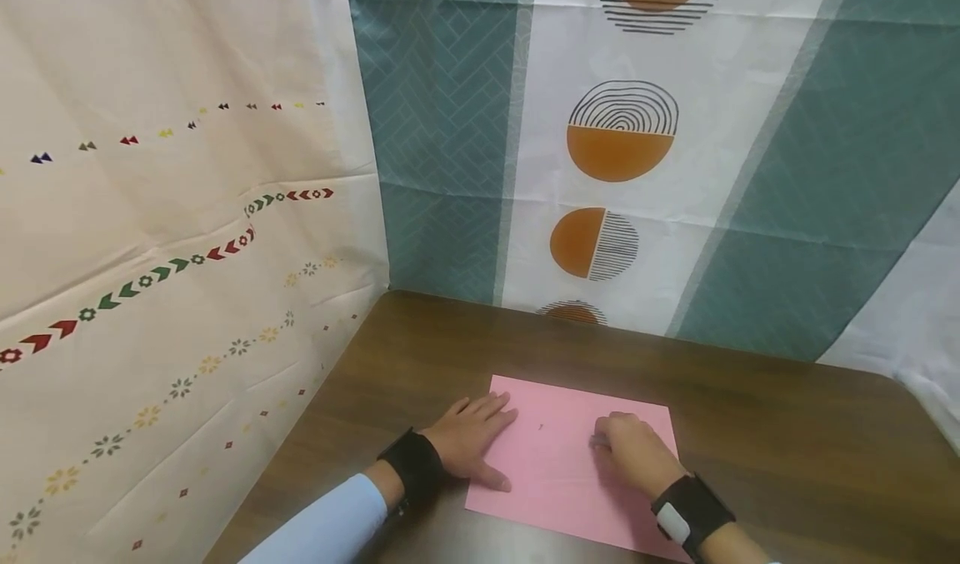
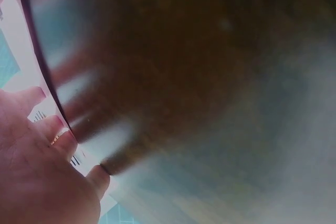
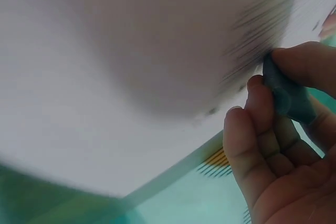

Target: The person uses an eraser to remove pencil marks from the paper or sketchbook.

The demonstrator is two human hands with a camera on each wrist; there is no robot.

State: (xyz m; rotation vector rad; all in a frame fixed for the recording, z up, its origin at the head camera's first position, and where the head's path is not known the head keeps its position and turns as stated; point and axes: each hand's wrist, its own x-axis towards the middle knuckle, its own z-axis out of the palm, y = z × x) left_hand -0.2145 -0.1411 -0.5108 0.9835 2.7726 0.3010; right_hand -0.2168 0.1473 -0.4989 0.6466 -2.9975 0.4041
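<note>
A pink sheet of paper [image 1: 551, 481] lies flat on the brown table, slightly turned. My left hand [image 1: 471, 441] rests with spread fingers along the sheet's left edge; the thumb and fingertips press on it. Over the right half of the sheet, my right hand [image 1: 637, 451] pinches a small dark blue-grey block that looks like an eraser [image 3: 287, 95]. In the right wrist view, thumb and fingers grip it, with its tip right at the paper. Small dark specks [image 3: 211, 111] lie close by on the sheet. Another small dark mark [image 1: 541, 426] shows on the sheet between the hands.
The brown wooden table [image 1: 420, 339] extends around the sheet. A cream patterned cloth [image 1: 187, 297] hangs along the left side, and a teal and white curtain [image 1: 450, 131] with orange circles hangs behind the far edge. Black bands [image 1: 414, 466] circle both wrists.
</note>
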